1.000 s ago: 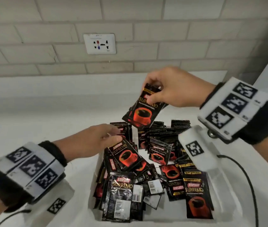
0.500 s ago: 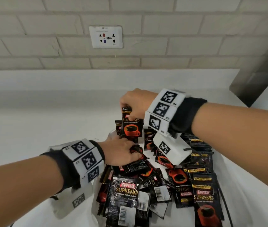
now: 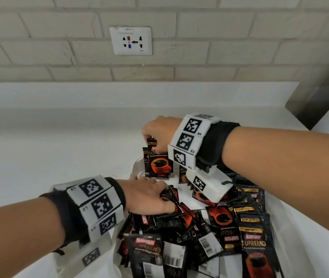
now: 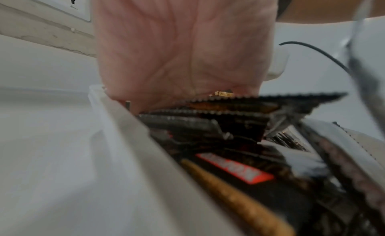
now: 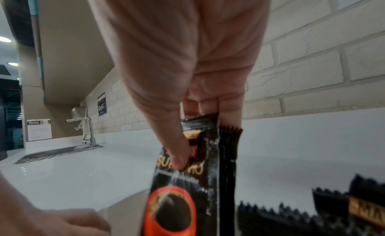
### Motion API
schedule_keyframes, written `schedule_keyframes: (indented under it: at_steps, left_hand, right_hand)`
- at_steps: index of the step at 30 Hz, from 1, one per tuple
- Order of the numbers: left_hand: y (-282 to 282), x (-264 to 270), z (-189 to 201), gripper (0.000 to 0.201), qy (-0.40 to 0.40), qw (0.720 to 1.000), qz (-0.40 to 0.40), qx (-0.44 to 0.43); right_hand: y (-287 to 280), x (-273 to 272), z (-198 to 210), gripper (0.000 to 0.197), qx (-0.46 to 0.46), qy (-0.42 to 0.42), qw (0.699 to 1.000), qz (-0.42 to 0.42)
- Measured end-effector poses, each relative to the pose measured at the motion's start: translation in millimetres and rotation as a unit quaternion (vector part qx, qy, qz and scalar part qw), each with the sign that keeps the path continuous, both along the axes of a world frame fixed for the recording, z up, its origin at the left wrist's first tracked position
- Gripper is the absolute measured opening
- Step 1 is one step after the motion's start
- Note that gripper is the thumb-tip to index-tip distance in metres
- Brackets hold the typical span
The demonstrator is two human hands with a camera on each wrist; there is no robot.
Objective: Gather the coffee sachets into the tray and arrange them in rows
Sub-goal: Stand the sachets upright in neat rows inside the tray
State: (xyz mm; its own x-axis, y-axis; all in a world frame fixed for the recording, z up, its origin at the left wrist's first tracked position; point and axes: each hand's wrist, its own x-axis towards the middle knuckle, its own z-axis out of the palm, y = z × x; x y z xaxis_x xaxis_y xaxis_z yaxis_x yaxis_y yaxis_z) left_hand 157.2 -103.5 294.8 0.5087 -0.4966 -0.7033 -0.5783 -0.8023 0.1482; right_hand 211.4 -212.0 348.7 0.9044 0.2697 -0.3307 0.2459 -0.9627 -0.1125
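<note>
A white tray [image 3: 135, 165] holds a loose pile of black-and-red coffee sachets [image 3: 215, 233]. My right hand [image 3: 154, 141] pinches the top edge of one sachet [image 3: 159, 163], which stands upright at the tray's far left corner in front of another upright sachet. In the right wrist view my thumb [image 5: 181, 157] presses on the front of that sachet [image 5: 179, 198]. My left hand [image 3: 166, 198] reaches into the pile's left side and grips a few sachets [image 3: 172, 194] between fingers and thumb. The left wrist view shows the palm [image 4: 183, 50] above stacked sachet edges [image 4: 229, 107] beside the tray wall [image 4: 125, 140].
The tray sits on a white counter [image 3: 49, 153] against a brick wall with a socket plate [image 3: 130, 40]. A dark panel [image 3: 320, 93] stands at the far right. A sink [image 5: 56, 151] and tap [image 5: 89, 132] lie farther along the counter. Wrist-camera cables hang over the pile.
My right hand has come down from above the tray with its sachet and stands it upright at the far left corner. My left hand has pushed deeper into the pile and closed on sachets.
</note>
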Motion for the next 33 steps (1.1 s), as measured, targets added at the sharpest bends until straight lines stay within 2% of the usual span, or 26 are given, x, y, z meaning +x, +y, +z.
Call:
schedule_keyframes:
  at_steps: [4,9,12,14,17,22,25,27,29,31,33]
  left_hand:
    - [2.6,-6.7,2.7,0.065,0.019,1.0,-0.007,0.009]
    - [4.4,-8.1,1.9,0.065,0.03,0.999,-0.022,0.008]
    - [5.2,-7.9,3.3,0.063,0.033,0.999,-0.019,0.007]
    - [4.9,-8.0,5.9,0.065,0.031,0.999,-0.014,0.008]
    - [4.7,-8.1,7.7,0.066,0.03,1.0,-0.001,-0.004]
    - [6.8,-4.0,13.7,0.07,0.064,0.996,0.053,-0.033]
    - [7.8,0.3,15.4,0.069,0.082,0.993,0.077,-0.041]
    - [7.0,3.3,13.3,0.072,0.1,0.99,0.085,-0.048]
    - [5.6,5.4,11.2,0.077,0.101,0.99,0.086,-0.052]
    - [4.7,5.9,11.2,0.079,0.095,0.99,0.087,-0.056]
    - [4.3,6.1,10.5,0.078,0.098,0.989,0.087,-0.068]
  right_hand:
    - [2.4,-5.7,-8.4,0.029,-0.025,-0.022,0.999,0.036]
    - [9.6,-18.1,-30.5,0.022,-0.075,-0.067,0.987,0.128]
    - [9.2,-18.9,-35.9,0.025,-0.081,-0.081,0.983,0.146]
    - [6.7,-15.4,-26.5,0.031,-0.057,-0.085,0.987,0.127]
    - [-3.9,-15.0,8.8,0.045,0.012,-0.091,0.994,0.059]
    - [-38.7,-48.0,69.7,0.03,0.077,-0.145,0.986,-0.017]
    - [-51.4,-89.9,61.8,0.021,0.136,-0.065,0.988,-0.041]
    - [-51.3,-118.6,39.2,0.029,0.155,0.042,0.986,-0.053]
    - [-47.3,-140.0,12.3,0.041,0.13,0.123,0.983,-0.043]
    - [-41.0,-151.8,-10.8,0.051,0.109,0.159,0.98,-0.04]
    - [-36.2,-156.7,-28.5,0.056,0.133,0.171,0.975,-0.048]
